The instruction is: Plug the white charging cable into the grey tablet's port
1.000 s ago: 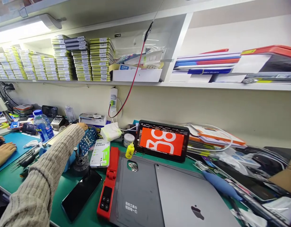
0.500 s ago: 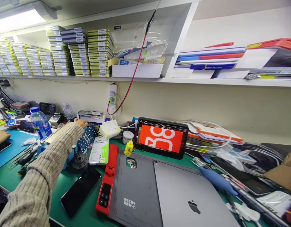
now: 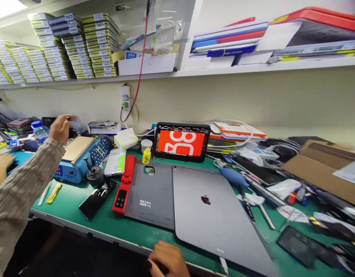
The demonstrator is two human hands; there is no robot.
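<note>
My left hand (image 3: 60, 129), in a knitted beige sleeve, is raised at the back left of the bench above a blue heating station (image 3: 76, 157). Its fingers are pinched at the top of a small clear bottle (image 3: 78, 124). My right hand (image 3: 167, 261) sits at the front edge of the bench, fingers curled around something dark that I cannot make out. It lies just below a silver tablet (image 3: 212, 215) that rests face down, partly on a grey mat (image 3: 151, 196).
Another person's hand (image 3: 0, 169) rests at the far left. On the green bench are a black phone (image 3: 98, 194), a red tool (image 3: 124, 184), a lit orange screen (image 3: 181, 141), a yellow bottle (image 3: 146, 156), a cardboard box (image 3: 324, 169) and cluttered tools at right. Shelves above hold stacked boxes.
My left hand rose from behind the blue station to the clear bottle's top. My right hand came into view at the bench's front edge. The view swung right and back.
</note>
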